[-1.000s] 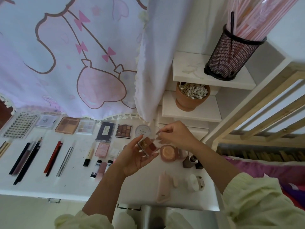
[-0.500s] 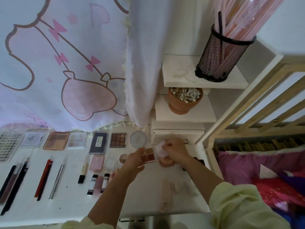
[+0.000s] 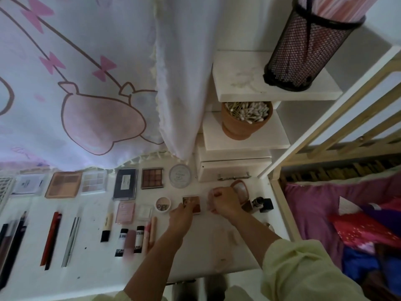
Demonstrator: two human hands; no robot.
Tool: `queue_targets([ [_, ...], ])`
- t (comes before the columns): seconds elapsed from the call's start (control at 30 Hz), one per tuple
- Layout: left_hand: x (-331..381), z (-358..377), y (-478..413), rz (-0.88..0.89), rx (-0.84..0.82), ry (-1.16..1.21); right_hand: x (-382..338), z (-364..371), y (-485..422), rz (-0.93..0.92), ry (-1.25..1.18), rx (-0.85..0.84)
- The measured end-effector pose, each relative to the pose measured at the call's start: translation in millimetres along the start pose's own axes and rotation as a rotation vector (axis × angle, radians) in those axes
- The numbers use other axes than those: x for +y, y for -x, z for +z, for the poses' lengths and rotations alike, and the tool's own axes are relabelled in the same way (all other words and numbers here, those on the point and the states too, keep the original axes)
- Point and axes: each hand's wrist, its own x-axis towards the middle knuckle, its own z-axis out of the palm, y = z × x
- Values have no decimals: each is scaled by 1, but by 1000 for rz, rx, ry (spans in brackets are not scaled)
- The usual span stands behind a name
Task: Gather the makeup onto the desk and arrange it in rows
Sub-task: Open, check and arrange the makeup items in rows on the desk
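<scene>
left grip (image 3: 181, 215), palm down, holds small palette (image 3: 193, 203).

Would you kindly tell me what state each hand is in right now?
Left hand: grips the small palette.
Right hand: curled, pinching a pale thing, too blurred to name.

I'm standing in a bedroom at home — a wooden bed frame (image 3: 338, 127) is rising just beside the white desk (image 3: 91, 270), with purple and pink bedding (image 3: 314, 207) lying inside it. A cartoon-print curtain (image 3: 76, 94) with pink bows is hanging behind the desk, eyeshadow palettes (image 3: 152, 178) are lying in rows on it, and a terracotta pot of cotton swabs (image 3: 242, 127) is sitting on a white shelf (image 3: 273, 137).
</scene>
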Motion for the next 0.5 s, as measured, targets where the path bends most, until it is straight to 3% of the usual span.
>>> queue_targets([
  [0.33, -2, -8, 8, 29, -55, 182, 2, 0, 0, -110, 194, 26],
  [0.5, -6, -9, 14, 118, -34, 104, -2, -7, 6, -172, 312, 29],
])
